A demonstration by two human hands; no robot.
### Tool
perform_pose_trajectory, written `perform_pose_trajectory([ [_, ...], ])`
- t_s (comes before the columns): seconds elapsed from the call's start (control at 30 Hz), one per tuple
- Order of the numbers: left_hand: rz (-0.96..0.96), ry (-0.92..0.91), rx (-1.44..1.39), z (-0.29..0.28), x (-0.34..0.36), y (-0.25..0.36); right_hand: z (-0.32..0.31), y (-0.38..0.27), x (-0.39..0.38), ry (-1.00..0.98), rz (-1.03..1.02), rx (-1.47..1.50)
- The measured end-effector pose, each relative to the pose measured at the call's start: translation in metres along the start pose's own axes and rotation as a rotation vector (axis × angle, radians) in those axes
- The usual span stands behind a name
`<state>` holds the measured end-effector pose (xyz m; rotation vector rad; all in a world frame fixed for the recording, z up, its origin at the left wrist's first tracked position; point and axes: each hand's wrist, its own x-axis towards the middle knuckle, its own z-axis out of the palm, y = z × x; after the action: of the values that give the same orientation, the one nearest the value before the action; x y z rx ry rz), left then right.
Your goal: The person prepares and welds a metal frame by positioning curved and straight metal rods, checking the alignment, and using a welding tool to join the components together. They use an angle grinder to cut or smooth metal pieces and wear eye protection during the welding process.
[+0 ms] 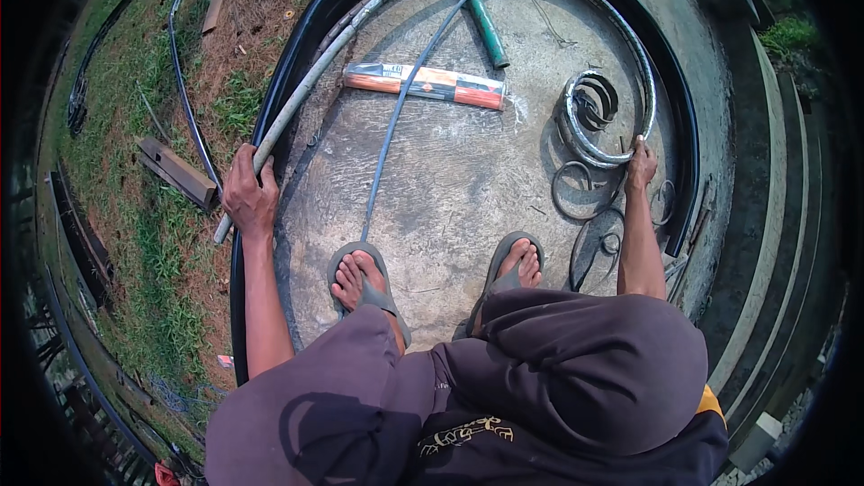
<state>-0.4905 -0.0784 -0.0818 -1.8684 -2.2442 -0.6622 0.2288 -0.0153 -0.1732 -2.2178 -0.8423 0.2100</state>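
Sunlit concrete (468,166) beside grass (157,261); left hand (250,196), right hand (642,166) gripping pale tubing (310,88).

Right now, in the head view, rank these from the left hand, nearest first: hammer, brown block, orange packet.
1. Brown block, just left of the left hand.
2. Orange packet, ahead and to the right.
3. Hammer, beyond the packet, farther right.

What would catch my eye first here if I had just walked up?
Probably the long pale tube, arching across the top of the view from the left hand to the right hand, with a thick black pipe curving outside it. Inside the arch, a green-handled hammer lies near the top, with an orange and white packet below it.
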Motion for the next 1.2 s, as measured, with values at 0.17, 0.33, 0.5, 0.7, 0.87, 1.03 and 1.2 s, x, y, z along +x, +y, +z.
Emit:
perform_pose_trajectory([
  [0.17,0.005,-0.016,0.0,0.004,-0.002,0.0,-0.005,0.012,0.004,0.045,0.062,0.057],
  [0.33,0.008,-0.02,0.032,-0.004,-0.002,-0.007,0.001,0.012,-0.011,0.014,0.033,0.16],
  [0.5,0.031,0.018,0.05,0.001,-0.001,-0.003,-0.009,0.005,-0.034,0.177,-0.094,0.142],
  [0.7,0.054,0.049,0.05,0.004,0.003,0.008,-0.013,0.002,-0.057,0.173,-0.203,0.046],
  [0.87,0.053,0.056,0.134,-0.001,-0.002,-0.007,-0.001,-0.013,-0.069,0.154,-0.249,-0.008],
  [1.03,0.056,0.037,0.081,0.017,0.002,-0.011,-0.012,-0.017,-0.069,0.144,-0.287,-0.189],
  [1.2,-0.015,0.001,0.073,0.003,0.004,-0.003,-0.003,0.001,-0.061,0.152,-0.431,-0.284],
])
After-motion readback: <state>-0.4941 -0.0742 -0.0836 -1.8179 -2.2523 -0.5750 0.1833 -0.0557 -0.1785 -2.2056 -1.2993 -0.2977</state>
